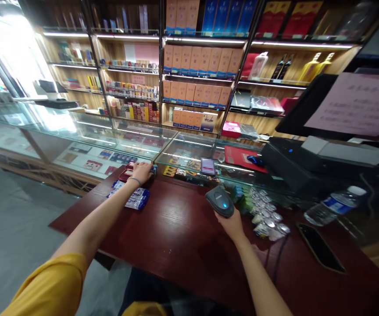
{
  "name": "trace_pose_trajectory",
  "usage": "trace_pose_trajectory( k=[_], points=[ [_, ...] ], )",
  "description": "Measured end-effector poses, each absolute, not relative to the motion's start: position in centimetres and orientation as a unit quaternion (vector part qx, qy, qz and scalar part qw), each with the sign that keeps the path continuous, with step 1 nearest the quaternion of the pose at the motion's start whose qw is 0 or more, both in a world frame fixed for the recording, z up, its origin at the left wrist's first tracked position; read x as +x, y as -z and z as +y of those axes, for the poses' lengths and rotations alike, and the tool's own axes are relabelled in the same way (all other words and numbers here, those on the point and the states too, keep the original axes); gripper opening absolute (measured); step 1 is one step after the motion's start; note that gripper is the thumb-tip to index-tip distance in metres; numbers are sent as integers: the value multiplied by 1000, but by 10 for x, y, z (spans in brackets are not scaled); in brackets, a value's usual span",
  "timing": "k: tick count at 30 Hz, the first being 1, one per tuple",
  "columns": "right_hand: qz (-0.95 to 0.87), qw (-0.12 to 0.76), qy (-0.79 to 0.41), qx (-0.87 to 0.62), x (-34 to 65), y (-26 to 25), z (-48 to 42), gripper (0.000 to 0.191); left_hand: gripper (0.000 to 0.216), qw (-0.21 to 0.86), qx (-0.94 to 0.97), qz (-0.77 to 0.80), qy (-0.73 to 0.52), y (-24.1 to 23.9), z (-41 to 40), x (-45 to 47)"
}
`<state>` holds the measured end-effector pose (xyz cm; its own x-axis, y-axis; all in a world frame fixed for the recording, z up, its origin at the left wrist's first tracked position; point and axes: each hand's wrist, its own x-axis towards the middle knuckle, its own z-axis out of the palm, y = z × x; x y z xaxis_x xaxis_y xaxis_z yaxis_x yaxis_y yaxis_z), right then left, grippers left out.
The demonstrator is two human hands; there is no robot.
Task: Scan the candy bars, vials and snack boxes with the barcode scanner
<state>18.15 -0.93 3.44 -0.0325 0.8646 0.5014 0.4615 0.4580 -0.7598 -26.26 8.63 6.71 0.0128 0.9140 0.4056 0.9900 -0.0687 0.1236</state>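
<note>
My right hand (234,226) is wrapped round the handle of a black barcode scanner (220,201); a blue light glows on its top. At the far left edge of the table my left hand (142,172) is closed over small packs, its fingers bent down on them. A dark red pack (126,173) shows to its left, and a bit of blue-green packaging (154,169) by its fingers. Blue and white packets (137,199) lie just below my left wrist. What sits under the palm is hidden.
The dark red table (173,228) meets a glass display counter (176,140). Several cans (265,208), a water bottle (336,204) and a phone (321,246) stand or lie at right, near a monitor (341,103). The scanner's cable (280,259) crosses the table. Stocked shelves (196,74) line the back.
</note>
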Motion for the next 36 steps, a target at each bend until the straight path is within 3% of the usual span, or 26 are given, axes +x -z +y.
trace_pose_trajectory(
  k=[7, 12, 16, 20, 24, 29, 36],
  points=[
    [-685, 493, -234, -482, 180, -29, -16, 56, 21, 98, -706, -681, 171, -71, 90, -259],
    [-661, 507, -238, -500, 179, -21, -20, 39, 17, 92, -709, -679, 168, -75, 86, -256],
    [-648, 516, -242, -506, 184, -14, -18, 37, 12, 39, -716, -642, 272, -82, 75, -240],
    [-645, 512, -247, -511, 189, -12, -17, 39, 25, -91, -649, -564, 503, -80, 57, -195],
    [-654, 499, -222, -524, 188, -22, -23, 45, 41, -335, -476, -453, 675, -61, 43, -134],
    [-686, 458, -201, -529, 183, -41, -35, 40, 43, -561, -300, -352, 687, -32, 40, -92],
    [-804, 327, -127, -480, 176, -55, -42, 42, 19, -698, -173, -327, 613, -11, 44, -104]
  ],
)
